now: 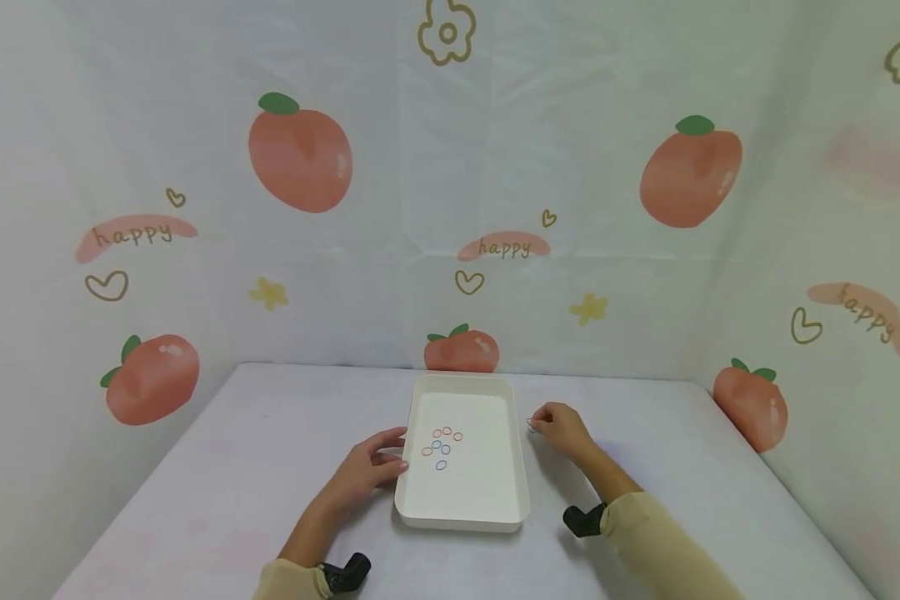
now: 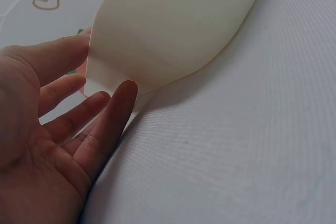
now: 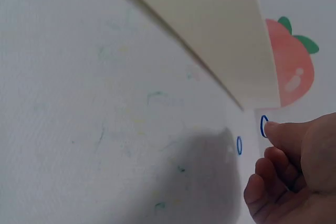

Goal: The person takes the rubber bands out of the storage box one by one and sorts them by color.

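A white rectangular tray (image 1: 487,483) stands on the table, with several thin red rings (image 1: 457,437) and blue rings (image 1: 441,465) lying in its left half. My left hand (image 1: 367,467) is at the tray's left side; in the left wrist view its loosely extended fingers touch the outer wall (image 2: 173,30). Beyond the tray's right edge, my right hand (image 1: 566,431) pinches a small blue ring (image 3: 261,126) between thumb and fingertips, just above the table. Close by, a second blue ring (image 3: 238,145) shows in the right wrist view. The fingertip behind the thumb is hidden there.
A white cloth covers the table (image 1: 270,467). Behind it hangs a white curtain (image 1: 390,292) printed with peaches, hearts and the word "happy". Black wrist mounts sit on both forearms, the right one (image 1: 585,521) to the right of the tray.
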Available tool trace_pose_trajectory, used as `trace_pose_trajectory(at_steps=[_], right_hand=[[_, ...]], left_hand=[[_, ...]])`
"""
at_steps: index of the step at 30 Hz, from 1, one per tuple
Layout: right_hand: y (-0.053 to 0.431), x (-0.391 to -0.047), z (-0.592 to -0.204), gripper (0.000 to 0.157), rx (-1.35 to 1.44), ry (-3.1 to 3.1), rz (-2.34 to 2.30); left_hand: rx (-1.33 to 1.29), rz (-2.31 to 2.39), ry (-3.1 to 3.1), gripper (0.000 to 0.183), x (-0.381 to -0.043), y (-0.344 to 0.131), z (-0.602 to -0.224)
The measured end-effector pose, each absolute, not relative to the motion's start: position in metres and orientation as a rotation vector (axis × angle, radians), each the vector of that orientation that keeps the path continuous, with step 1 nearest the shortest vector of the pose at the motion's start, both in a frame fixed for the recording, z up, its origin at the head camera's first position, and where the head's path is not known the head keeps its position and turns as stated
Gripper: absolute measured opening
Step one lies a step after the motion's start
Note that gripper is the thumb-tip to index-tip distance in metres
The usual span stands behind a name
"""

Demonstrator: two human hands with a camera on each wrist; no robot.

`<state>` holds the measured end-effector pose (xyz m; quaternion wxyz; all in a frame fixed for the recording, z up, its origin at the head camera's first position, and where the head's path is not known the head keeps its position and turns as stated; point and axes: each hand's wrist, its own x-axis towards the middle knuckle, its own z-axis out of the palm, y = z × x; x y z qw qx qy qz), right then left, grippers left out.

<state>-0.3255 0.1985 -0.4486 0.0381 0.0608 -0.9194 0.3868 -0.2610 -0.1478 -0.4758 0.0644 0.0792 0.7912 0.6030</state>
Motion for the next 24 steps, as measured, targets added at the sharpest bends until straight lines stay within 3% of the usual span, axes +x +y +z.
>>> trace_pose_trajectory(at_steps=[24], right_hand=[[0.203, -0.342, -0.462, 0.009, 0.007, -2.878, 1.174]], left_hand=[[0.235, 1.79, 2.4, 0.061, -0.261, -0.148, -0.473]])
